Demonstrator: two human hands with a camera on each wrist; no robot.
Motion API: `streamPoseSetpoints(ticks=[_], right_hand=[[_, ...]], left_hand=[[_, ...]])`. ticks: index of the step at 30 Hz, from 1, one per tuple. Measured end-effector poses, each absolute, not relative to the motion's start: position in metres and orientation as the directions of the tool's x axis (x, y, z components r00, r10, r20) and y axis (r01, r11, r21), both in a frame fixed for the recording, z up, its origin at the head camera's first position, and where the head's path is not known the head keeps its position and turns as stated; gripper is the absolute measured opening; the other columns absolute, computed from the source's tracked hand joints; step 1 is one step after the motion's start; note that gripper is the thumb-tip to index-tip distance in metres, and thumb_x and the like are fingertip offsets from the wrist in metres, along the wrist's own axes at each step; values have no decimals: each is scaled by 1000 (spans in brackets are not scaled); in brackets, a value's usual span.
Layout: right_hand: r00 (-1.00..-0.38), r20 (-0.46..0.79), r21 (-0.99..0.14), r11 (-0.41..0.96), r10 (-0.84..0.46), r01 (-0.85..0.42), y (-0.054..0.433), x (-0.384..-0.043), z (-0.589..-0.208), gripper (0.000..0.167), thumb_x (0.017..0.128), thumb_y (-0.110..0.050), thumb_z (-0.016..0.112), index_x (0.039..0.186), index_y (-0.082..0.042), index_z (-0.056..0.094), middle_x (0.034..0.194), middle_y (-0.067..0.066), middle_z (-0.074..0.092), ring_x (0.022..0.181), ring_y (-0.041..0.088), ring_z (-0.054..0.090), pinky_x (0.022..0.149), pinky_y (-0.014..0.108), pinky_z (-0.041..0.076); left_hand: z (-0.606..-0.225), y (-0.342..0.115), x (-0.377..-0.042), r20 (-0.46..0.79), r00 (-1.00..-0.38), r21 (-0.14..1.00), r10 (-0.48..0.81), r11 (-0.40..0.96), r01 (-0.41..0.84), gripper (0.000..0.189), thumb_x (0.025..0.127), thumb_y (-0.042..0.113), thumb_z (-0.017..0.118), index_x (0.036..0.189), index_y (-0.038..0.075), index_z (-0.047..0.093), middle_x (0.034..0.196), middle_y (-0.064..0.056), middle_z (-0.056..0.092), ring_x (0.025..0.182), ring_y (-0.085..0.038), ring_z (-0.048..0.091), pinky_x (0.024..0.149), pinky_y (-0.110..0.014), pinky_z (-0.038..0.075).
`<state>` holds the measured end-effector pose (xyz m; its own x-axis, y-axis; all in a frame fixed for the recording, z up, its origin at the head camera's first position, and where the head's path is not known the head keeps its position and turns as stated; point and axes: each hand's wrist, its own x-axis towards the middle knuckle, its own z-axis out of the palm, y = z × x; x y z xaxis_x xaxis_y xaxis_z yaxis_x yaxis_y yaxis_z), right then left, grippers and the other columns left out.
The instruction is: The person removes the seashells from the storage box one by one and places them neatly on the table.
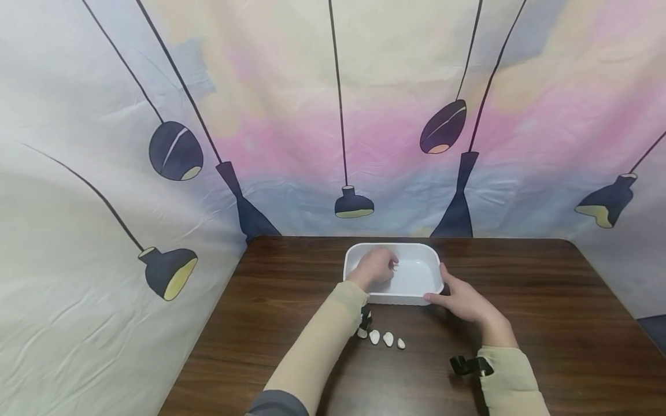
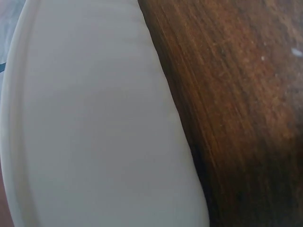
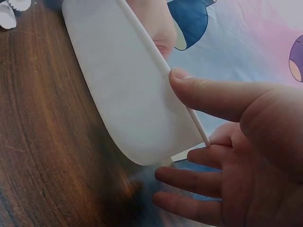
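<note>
A white rectangular tray (image 1: 416, 300) with rounded corners stands on the table. My left hand (image 1: 376, 266) reaches into it, fingers curled downward. At its fingertips is a tiny pale piece (image 1: 396, 267); whether they pinch it cannot be made out. The right hand (image 1: 465, 297) grips the tray's near right corner, thumb on the near rim and fingers along the right side. Seen from the right wrist, the thumb (image 3: 199, 92) presses on the rim while the lower fingers spread apart. Several small white shell-like pieces (image 1: 388, 339) lie in a row before the tray.
The brown wood-grain table (image 1: 291, 277) reaches back to a hanging cloth (image 1: 291, 104) printed with lamps. The left wrist view is mostly filled by the tray's outer wall (image 2: 99, 118). A black wrist mount (image 1: 470, 366) sticks out from the right sleeve, above the table.
</note>
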<state>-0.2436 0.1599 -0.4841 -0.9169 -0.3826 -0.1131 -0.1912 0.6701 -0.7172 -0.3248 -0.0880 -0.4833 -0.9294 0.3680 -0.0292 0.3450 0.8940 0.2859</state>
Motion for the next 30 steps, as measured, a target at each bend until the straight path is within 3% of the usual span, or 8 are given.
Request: streamPoseSetpoints(ticks=[5,14,24,30], right_hand=[[-917,-114,-710,677,-382,-194,159,-244,-484,107,101,-47,72,164,13,10,164,40,25,148,56,36,115,68,35],[-917,-122,-717,673,-380,-184,156,-244,-485,106,101,-47,72,165,12,10,164,39,25,149,55,36,115,68,35],[-919,-115,-714,674,-377,-187,159,-244,-484,107,101,-46,72,164,13,9,164,40,25,148,56,36,115,67,36],[-919,-115,-714,675,-377,-187,160,-246,-487,105,102,-47,71,165,11,9,164,40,26,149,55,36,116,67,35]], left_hand=[[-481,-85,-325,-40,-928,280,371,896,346,33,94,11,80,127,10,79,119,-1,77,107,-15,68,99,-29,53],[-480,-82,-325,-71,-929,234,362,912,338,33,96,15,81,128,10,78,130,-3,75,124,-19,66,108,-31,49],[-479,-77,-324,-95,-912,198,398,906,374,33,97,17,80,130,11,78,131,-3,74,123,-18,65,109,-30,48],[-480,-76,-325,-117,-923,230,368,914,335,31,100,18,76,130,11,77,132,-4,73,125,-19,65,109,-31,49]])
